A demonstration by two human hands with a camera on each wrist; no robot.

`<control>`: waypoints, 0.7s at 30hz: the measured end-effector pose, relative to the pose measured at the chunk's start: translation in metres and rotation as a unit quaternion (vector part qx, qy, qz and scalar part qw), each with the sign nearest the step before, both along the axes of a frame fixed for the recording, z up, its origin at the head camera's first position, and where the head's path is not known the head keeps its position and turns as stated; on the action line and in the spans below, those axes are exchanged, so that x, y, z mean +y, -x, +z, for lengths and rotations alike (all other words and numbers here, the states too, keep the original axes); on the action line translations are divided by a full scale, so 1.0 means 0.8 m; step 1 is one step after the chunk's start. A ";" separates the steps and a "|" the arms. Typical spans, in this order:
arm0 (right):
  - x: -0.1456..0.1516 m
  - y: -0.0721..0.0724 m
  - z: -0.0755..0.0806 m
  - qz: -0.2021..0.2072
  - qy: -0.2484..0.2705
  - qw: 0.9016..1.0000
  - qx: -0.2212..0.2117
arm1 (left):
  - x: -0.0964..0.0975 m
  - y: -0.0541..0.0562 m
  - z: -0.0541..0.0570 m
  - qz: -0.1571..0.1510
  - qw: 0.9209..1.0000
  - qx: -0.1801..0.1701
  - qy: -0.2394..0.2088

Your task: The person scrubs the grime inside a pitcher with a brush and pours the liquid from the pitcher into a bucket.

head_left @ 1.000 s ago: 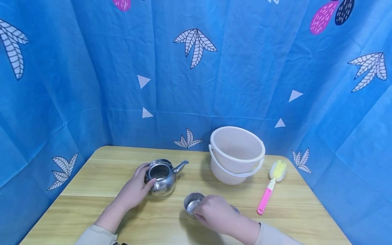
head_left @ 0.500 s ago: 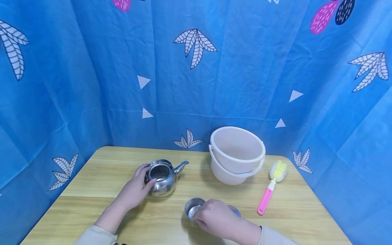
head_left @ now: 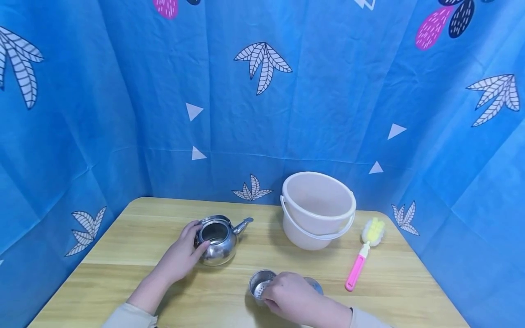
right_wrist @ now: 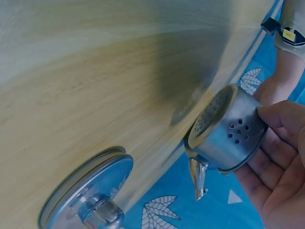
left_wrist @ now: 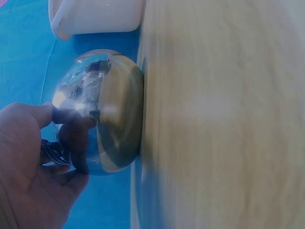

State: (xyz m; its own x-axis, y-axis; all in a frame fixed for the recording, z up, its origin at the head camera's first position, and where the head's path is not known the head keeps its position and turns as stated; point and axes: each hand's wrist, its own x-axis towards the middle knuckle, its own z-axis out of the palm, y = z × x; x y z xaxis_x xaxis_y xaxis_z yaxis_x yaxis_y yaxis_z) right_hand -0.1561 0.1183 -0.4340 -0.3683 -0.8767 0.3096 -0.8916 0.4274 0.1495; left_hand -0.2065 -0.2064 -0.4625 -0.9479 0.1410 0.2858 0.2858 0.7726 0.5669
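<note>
A shiny steel teapot [head_left: 220, 252] without its lid stands on the table, spout pointing right. My left hand [head_left: 182, 253] grips it from the left, thumb near the round opening; in the left wrist view, thumb and fingers lie around the side of its polished body [left_wrist: 114, 119]. Low over the front of the table, my right hand [head_left: 293, 296] holds a perforated steel tea infuser [right_wrist: 238, 129] by its rim, thumb on one side and fingers on the other. Just beyond that hand lies the round teapot lid [right_wrist: 90, 191], knob up, partly hidden in the head view.
A white bucket [head_left: 301, 230] with its handle hanging down stands at the back right. To its right lies a brush [head_left: 356, 272] with a pink handle and a yellow-and-white sponge head. Blue patterned cloth [head_left: 246, 114] surrounds the wooden table [head_left: 135, 228] at the back and sides.
My right hand has brought the infuser slightly down and nearer to me, so more of the lid shows behind it. The left hand keeps its place on the teapot.
</note>
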 end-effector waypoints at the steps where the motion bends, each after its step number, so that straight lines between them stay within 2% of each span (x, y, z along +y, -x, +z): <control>1: 0.000 0.000 -0.001 0.000 -0.001 1.000 -0.001 | 0.000 0.000 0.000 0.000 1.000 0.000 0.000; 15: 0.006 0.000 -0.004 -0.002 -0.019 1.000 -0.006 | 0.000 0.001 -0.001 0.000 1.000 0.000 0.003; 21: 0.008 -0.004 -0.005 -0.006 -0.030 0.999 -0.022 | 0.000 0.000 0.000 -0.001 1.000 0.000 0.006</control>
State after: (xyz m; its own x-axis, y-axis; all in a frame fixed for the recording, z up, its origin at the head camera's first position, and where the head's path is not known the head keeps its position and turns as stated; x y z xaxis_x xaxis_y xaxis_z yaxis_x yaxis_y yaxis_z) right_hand -0.1531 0.1247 -0.4377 -0.3910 -0.8887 0.2394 -0.8927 0.4295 0.1363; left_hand -0.2068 -0.2068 -0.4625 -0.9473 0.1468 0.2849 0.2884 0.7781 0.5580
